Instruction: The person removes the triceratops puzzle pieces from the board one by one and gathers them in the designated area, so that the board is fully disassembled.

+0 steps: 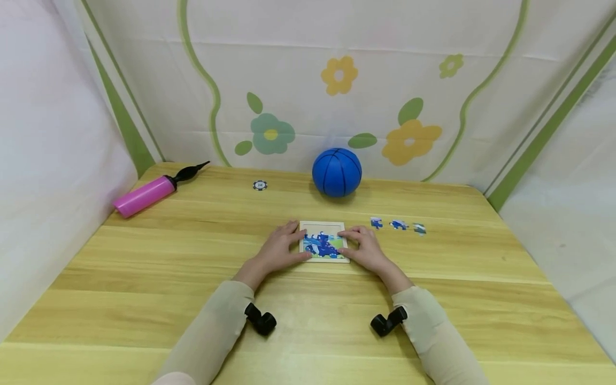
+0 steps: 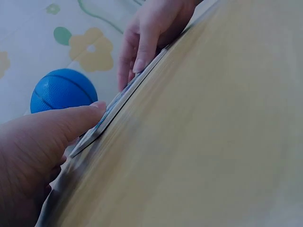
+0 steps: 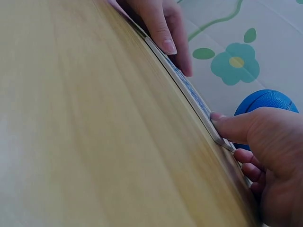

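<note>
A small jigsaw puzzle (image 1: 323, 245) in a pale wooden frame lies flat on the table, its lower part filled with blue and green pieces and its upper strip bare. At its left side, my left hand (image 1: 280, 248) rests with thumb and forefinger spread over the edge. My right hand (image 1: 367, 250) touches the opposite side the same way, thumb and forefinger on the pieces. In the right wrist view, the right thumb (image 3: 236, 125) lies on the frame's edge while the other fingers bend beside it. Three loose puzzle pieces (image 1: 398, 224) lie right of the frame.
Behind the puzzle sits a blue ball (image 1: 337, 172) with black lines. A pink hand pump (image 1: 146, 197) with a black nozzle lies at the far left, and a round chip (image 1: 260, 185) lies near the back. A flowered curtain (image 1: 298, 80) hangs behind the wooden table (image 1: 308, 321).
</note>
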Demonstrator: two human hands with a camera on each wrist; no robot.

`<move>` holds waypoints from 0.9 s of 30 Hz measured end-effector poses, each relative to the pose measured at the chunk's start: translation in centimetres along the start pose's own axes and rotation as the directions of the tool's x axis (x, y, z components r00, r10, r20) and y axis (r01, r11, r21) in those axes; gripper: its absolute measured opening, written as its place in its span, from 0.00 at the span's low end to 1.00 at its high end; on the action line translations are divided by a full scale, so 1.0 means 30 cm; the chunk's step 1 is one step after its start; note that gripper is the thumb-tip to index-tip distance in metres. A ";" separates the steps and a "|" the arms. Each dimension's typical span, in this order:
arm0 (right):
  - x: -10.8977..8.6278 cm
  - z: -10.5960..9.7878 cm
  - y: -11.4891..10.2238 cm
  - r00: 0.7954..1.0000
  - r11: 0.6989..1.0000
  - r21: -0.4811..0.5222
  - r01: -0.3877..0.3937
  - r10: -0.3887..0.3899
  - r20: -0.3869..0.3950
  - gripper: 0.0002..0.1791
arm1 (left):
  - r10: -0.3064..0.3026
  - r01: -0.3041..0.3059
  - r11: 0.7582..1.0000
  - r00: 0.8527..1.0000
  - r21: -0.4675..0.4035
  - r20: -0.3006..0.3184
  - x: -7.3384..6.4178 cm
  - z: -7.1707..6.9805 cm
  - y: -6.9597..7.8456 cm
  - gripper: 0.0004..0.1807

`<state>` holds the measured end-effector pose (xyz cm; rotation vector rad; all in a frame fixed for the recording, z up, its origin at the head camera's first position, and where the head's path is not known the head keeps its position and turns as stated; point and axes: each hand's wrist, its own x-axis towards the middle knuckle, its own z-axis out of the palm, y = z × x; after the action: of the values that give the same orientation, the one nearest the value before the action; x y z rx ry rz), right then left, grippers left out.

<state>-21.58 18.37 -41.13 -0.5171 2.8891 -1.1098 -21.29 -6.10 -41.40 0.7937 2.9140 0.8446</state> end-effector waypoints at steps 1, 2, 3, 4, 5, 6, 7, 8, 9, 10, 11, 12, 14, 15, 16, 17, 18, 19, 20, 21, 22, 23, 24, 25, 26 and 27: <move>0.001 0.001 -0.001 1.000 1.000 -0.003 -0.002 0.002 0.003 0.22 | 0.014 -0.014 1.000 1.000 -0.006 0.004 -0.003 0.002 0.006 0.35; 0.001 0.002 -0.002 1.000 1.000 -0.005 -0.005 0.005 0.006 0.23 | 0.025 -0.025 1.000 1.000 -0.001 0.014 -0.005 0.005 0.011 0.34; 0.002 0.003 -0.002 1.000 1.000 -0.007 -0.009 0.009 0.009 0.23 | 0.039 -0.039 0.999 0.999 -0.005 0.022 -0.006 0.008 0.016 0.32; 0.003 0.003 -0.002 1.000 1.000 -0.009 -0.013 0.014 0.010 0.22 | 0.055 -0.055 0.998 0.998 0.000 0.029 -0.007 0.011 0.021 0.31; 0.004 0.004 -0.002 1.000 1.000 -0.013 -0.016 0.016 0.011 0.22 | 0.070 -0.070 0.997 0.997 0.009 0.036 -0.008 0.014 0.025 0.29; 0.004 0.004 -0.002 1.000 1.000 -0.015 -0.018 0.019 0.013 0.22 | 0.083 -0.084 0.996 0.996 0.016 0.042 -0.008 0.018 0.028 0.28; 0.004 0.005 -0.001 1.000 1.000 -0.018 -0.019 0.019 0.014 0.22 | 0.095 -0.097 0.995 0.994 0.024 0.047 -0.009 0.021 0.030 0.27; 0.004 0.005 0.000 1.000 1.000 -0.020 -0.019 0.020 0.014 0.22 | 0.103 -0.105 0.994 0.993 0.031 0.052 -0.008 0.024 0.030 0.26; 0.004 0.005 0.000 1.000 1.000 -0.021 -0.020 0.020 0.013 0.22 | 0.110 -0.112 0.993 0.993 0.031 0.051 -0.008 0.027 0.031 0.25; 0.004 0.004 0.001 1.000 1.000 -0.025 -0.017 0.017 0.011 0.22 | 0.116 -0.118 0.992 0.992 0.039 0.052 -0.008 0.029 0.030 0.24; 0.003 0.004 0.001 1.000 1.000 -0.027 -0.013 0.013 0.009 0.21 | 0.119 -0.121 0.992 0.992 0.042 0.053 -0.007 0.031 0.030 0.24; 0.003 0.004 0.001 1.000 1.000 -0.029 -0.010 0.010 0.007 0.21 | 0.119 -0.121 0.992 0.991 0.044 0.054 -0.007 0.032 0.029 0.24; 0.003 0.005 0.001 1.000 0.999 -0.033 -0.005 0.006 0.002 0.21 | 0.122 -0.125 0.991 0.991 0.048 0.054 -0.006 0.031 0.029 0.23; 0.003 0.006 0.001 1.000 0.999 -0.036 -0.004 0.004 -0.001 0.21 | 0.121 -0.124 0.991 0.991 0.049 0.056 -0.007 0.030 0.030 0.24; 0.003 0.006 0.000 1.000 0.999 -0.037 -0.003 0.003 -0.004 0.21 | 0.121 -0.124 0.991 0.991 0.052 0.057 -0.007 0.028 0.032 0.24; 0.003 0.007 -0.001 1.000 0.999 -0.040 -0.003 0.002 -0.007 0.20 | 0.118 -0.121 0.991 0.991 0.053 0.058 -0.006 0.027 0.033 0.24; 0.003 0.008 -0.003 1.000 0.999 -0.043 -0.004 0.003 -0.010 0.20 | 0.115 -0.118 0.992 0.991 0.054 0.061 -0.007 0.025 0.035 0.24; 0.002 0.008 -0.005 1.000 0.999 -0.045 -0.004 0.004 -0.012 0.20 | 0.112 -0.115 0.992 0.992 0.052 0.063 -0.008 0.023 0.037 0.24; 0.001 0.009 -0.006 1.000 0.999 -0.047 -0.003 0.002 -0.017 0.20 | 0.108 -0.112 0.992 0.992 0.052 0.066 -0.008 0.022 0.039 0.24; 0.001 0.009 -0.009 1.000 0.999 -0.047 -0.001 0.000 -0.020 0.20 | 0.104 -0.108 0.993 0.992 0.053 0.068 -0.008 0.021 0.040 0.24; 0.000 0.010 -0.011 1.000 0.999 -0.044 0.000 -0.001 -0.024 0.20 | 0.101 -0.105 0.993 0.992 0.055 0.070 -0.008 0.020 0.041 0.24; -0.001 0.012 -0.013 1.000 0.999 -0.041 0.006 -0.007 -0.030 0.19 | 0.098 -0.102 0.993 0.993 0.055 0.072 -0.008 0.020 0.042 0.24; -0.002 0.014 -0.015 0.999 0.999 -0.035 0.012 -0.013 -0.036 0.19 | 0.096 -0.100 0.993 0.993 0.056 0.074 -0.008 0.019 0.042 0.24; -0.002 0.016 -0.016 0.999 0.999 -0.026 0.019 -0.020 -0.042 0.19 | 0.095 -0.099 0.994 0.993 0.055 0.074 -0.008 0.020 0.042 0.24; -0.002 0.018 -0.016 0.998 1.000 -0.009 0.026 -0.027 -0.050 0.19 | 0.094 -0.098 0.994 0.993 0.055 0.076 -0.008 0.020 0.043 0.24; -0.002 0.020 -0.016 0.998 0.999 0.007 0.033 -0.033 -0.056 0.19 | 0.090 -0.095 0.994 0.993 0.054 0.078 -0.009 0.020 0.043 0.24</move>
<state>-21.29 17.67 -41.27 -0.5441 2.9323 -1.1579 -20.38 -4.99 -41.30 0.9499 2.8671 0.7215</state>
